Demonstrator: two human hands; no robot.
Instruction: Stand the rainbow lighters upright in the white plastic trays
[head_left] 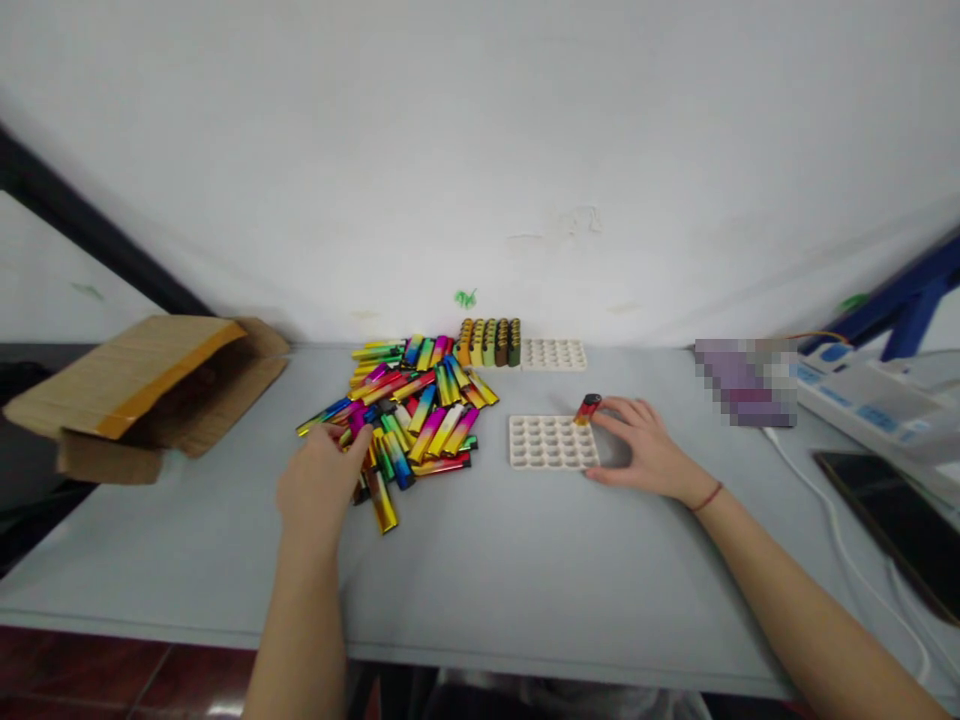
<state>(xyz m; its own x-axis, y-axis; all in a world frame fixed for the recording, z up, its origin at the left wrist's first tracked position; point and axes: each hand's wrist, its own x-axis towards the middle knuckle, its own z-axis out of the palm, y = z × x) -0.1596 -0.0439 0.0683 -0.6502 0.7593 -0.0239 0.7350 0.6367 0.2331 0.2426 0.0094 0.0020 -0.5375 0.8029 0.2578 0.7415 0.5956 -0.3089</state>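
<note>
A heap of shiny, rainbow-coloured lighters [424,410] lies left of centre on the grey table. My left hand [322,480] reaches into its near left edge, fingers curled around a lighter that they partly hide. A white tray [551,462] with rows of round holes lies right of the heap. My right hand [641,450] spans the tray's right side, thumb at the front corner and fingers at the back corner. One red and gold lighter [587,409] stands tilted in the back right corner of the tray, touching or close to my right index finger.
Behind the heap, lighters stand packed upright in rows [490,343], beside a second white holed tray [553,354]. An open cardboard box [150,385] lies at the left. A power strip [870,410], a dark phone [892,520] and a white cable [832,515] are at the right.
</note>
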